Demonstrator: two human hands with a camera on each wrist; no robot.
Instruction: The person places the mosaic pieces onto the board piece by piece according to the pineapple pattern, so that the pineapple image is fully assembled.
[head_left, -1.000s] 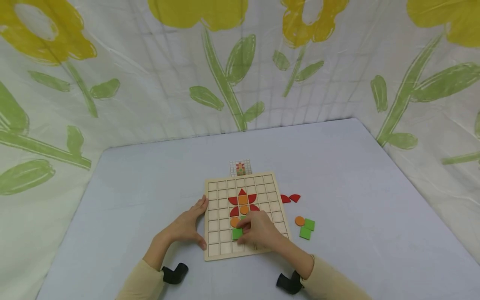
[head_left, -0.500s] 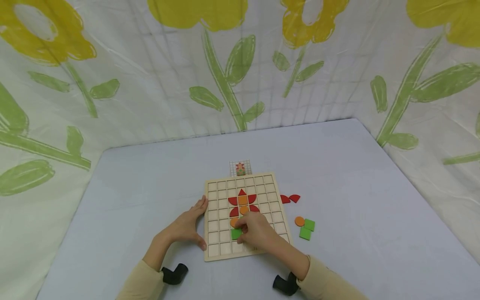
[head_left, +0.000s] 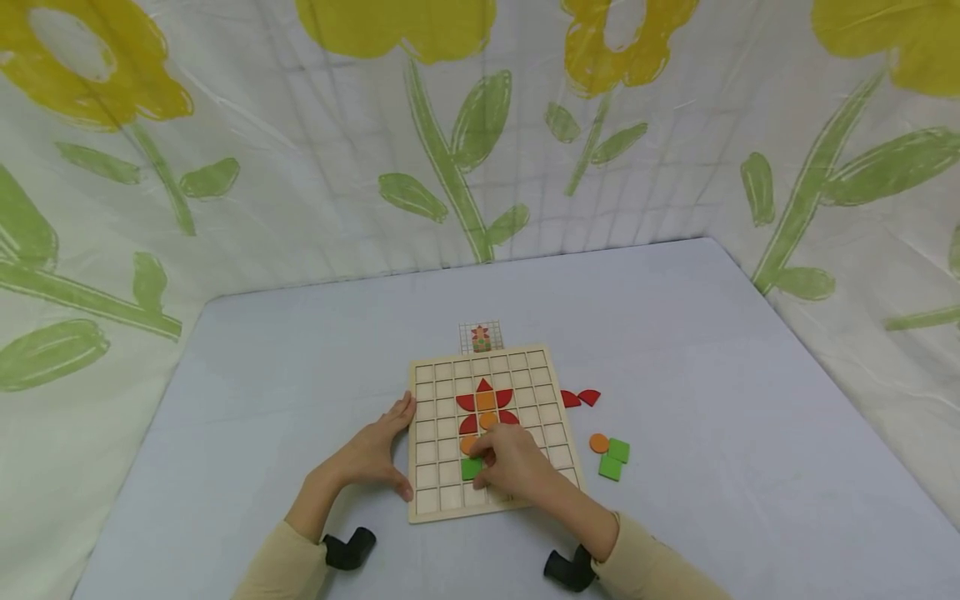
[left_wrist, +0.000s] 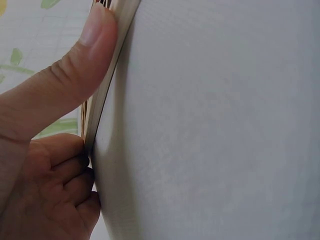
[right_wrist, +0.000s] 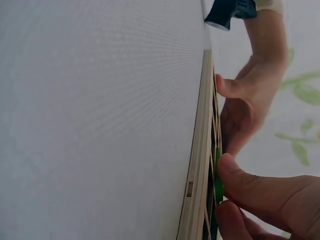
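A wooden grid board [head_left: 436, 493] lies in the middle of the table. My right hand [head_left: 517, 467] pinches a green square tile [head_left: 471, 469] at one of the lower cells; its thumb meets the tile [right_wrist: 219, 182] in the right wrist view. My left hand [head_left: 372, 452] rests against the board's left edge, fingers and thumb spread wide; the left wrist view has its thumb [left_wrist: 75, 72] on the rim. Above the tile are an orange disc [head_left: 468, 445], another orange disc [head_left: 487, 419], an orange square [head_left: 486, 400], a red triangle [head_left: 483, 385] and several red quarter-circles [head_left: 466, 402].
Right of the board lie red quarter-circles [head_left: 589, 397], an orange disc [head_left: 599, 442] and green squares [head_left: 611, 466]. A small pattern card [head_left: 480, 337] sits behind the board. Black wrist devices [head_left: 349, 549] hang by both cuffs. A flowered curtain [head_left: 330, 167] stands behind the table.
My right hand and the green square tile have shifted slightly left, and the forearm has drawn in a little. Another green piece beside the fingers is now covered. My left hand has stayed put.
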